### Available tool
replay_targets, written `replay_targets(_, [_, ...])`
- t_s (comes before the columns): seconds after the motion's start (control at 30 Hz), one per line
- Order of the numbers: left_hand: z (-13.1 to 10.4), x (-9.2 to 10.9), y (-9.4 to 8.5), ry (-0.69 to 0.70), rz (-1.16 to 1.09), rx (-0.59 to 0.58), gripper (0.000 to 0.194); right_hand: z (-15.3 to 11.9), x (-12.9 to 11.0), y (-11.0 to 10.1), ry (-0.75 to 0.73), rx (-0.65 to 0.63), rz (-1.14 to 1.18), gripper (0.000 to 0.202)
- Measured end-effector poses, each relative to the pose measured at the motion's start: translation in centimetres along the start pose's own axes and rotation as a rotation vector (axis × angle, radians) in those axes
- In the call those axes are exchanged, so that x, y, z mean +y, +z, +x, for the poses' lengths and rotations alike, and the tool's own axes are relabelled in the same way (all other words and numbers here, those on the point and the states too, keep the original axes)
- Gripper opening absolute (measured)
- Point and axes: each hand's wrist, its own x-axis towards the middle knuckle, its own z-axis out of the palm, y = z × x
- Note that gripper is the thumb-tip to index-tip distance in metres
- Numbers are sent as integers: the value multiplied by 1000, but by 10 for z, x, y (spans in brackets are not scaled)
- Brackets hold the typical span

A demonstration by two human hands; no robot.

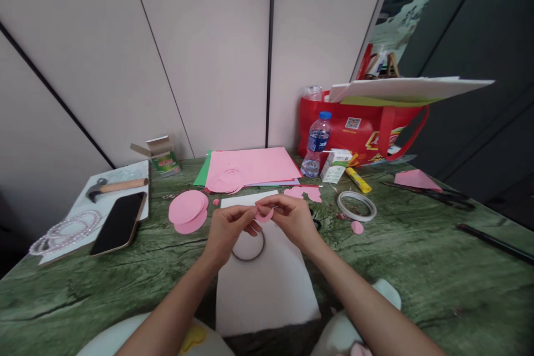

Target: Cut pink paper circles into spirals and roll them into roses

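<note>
My left hand [231, 228] and my right hand [294, 219] meet over a white sheet [267, 289]. Between their fingertips they pinch a small pink paper piece [264, 216], which looks curved. Below my left hand a thin dark ring [248, 260] lies on the sheet. Pink paper circles [187, 208] are piled to the left, and a small pink ball [216, 202] sits beside them. Pink paper scraps [311, 193] lie behind my right hand. A black handle, partly hidden, shows next to that hand.
Pink sheets [258, 164] lie at the back. A bottle [317, 144], a small carton [336, 166], a glue stick [359, 180] and a tape roll [356, 206] stand or lie right. Left are a phone [119, 223], hammer [120, 185] and beads [67, 231]. A red bag [362, 128] stands behind.
</note>
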Motion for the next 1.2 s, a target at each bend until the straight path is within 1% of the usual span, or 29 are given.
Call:
replay_targets(0.5, [-1, 5, 1, 0, -30, -33, 20, -1, -1, 0, 0, 19, 37, 10])
replay_targets(0.8, [1, 0, -1, -40, -97, -36, 19, -1, -6, 1, 19, -32, -32, 16])
replay_targets(1.07, [3, 0, -2, -141, -236, -36, 17, -1, -5, 1, 39, -71, -38, 15])
replay_targets(1.2, [5, -3, -3, -167, -328, 5, 15, -1, -4, 2, 51, -101, -20, 16])
